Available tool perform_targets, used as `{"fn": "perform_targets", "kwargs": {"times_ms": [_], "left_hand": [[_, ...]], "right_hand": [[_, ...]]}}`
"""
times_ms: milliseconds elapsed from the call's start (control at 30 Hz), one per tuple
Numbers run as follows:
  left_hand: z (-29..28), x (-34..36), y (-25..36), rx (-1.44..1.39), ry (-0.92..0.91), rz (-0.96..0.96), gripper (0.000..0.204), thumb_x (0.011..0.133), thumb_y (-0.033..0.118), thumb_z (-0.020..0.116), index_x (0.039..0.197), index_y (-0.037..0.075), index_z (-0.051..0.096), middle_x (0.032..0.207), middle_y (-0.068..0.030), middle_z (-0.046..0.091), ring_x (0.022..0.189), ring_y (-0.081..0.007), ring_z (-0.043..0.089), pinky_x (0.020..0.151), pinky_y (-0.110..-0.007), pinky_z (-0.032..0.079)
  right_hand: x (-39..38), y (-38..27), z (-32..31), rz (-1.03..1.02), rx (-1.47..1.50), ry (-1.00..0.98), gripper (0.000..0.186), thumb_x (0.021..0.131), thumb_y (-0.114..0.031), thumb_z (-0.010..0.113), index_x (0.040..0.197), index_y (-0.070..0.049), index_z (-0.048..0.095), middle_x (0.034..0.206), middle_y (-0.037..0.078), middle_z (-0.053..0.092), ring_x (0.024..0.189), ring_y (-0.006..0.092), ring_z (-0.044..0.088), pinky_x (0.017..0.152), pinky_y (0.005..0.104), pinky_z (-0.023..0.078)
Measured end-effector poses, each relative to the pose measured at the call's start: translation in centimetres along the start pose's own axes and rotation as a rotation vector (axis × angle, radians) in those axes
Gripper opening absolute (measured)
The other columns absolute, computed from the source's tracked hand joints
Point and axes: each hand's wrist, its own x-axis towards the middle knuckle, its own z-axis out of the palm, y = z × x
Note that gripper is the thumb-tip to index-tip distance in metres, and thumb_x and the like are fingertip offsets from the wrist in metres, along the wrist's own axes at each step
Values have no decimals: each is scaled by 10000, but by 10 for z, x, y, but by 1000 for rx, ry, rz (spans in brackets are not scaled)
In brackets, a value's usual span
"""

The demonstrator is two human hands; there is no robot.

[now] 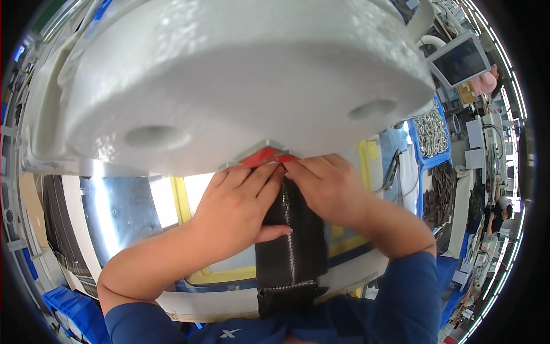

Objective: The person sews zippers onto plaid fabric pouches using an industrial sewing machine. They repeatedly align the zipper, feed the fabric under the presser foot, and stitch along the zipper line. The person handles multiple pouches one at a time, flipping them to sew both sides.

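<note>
A large white machine head with a red and grey piece at its lower front edge overhangs my hands. A black fabric piece with a long metal zipper and slider lies lengthwise beneath it, with a crosswise zipper at the near end. My left hand rests on the left side of the fabric, fingers stretched toward the machine, thumb out across the zipper. My right hand lies at the right of the zipper, fingers extended to the far end of the fabric, tips partly hidden at the machine's edge.
A blue bin of metal parts, dark pieces and a black-handled tool lie to the right. A blue crate sits lower left. A monitor stands upper right, with other people beyond.
</note>
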Motion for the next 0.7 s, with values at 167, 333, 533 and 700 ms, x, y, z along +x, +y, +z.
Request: {"fn": "perform_targets", "kwargs": {"times_ms": [167,333,533,700], "left_hand": [[3,3,-8,-181,42,5,901,723,578,891,1378,-2,678,1454,-148,661,1126,-315,646,992,-434,512],[-1,5,-8,-257,-16,-45,875,737,558,904,1365,-9,681,1441,-163,667,1221,-331,652,1041,-443,503],[-1,4,-8,-260,-58,-80,866,744,557,904,1362,-9,683,1444,-161,666,1284,-330,639,1074,-442,479],[1,3,-9,-257,-14,-66,837,753,544,900,1359,3,695,1442,-152,672,1279,-314,642,1056,-429,481]], "right_hand": [[7,2,-3,54,50,-68,408,863,-116,656,1227,61,706,1168,153,680,999,318,695,908,441,569],[8,4,-4,42,46,-63,402,866,-110,659,1226,62,703,1155,152,682,1000,321,694,912,447,566],[5,1,-3,27,29,-29,399,863,-94,671,1231,55,704,1153,148,683,1006,319,692,910,446,564],[10,3,-5,63,29,-75,357,888,-82,661,1220,42,698,1157,139,675,1028,315,681,913,446,552]]}}
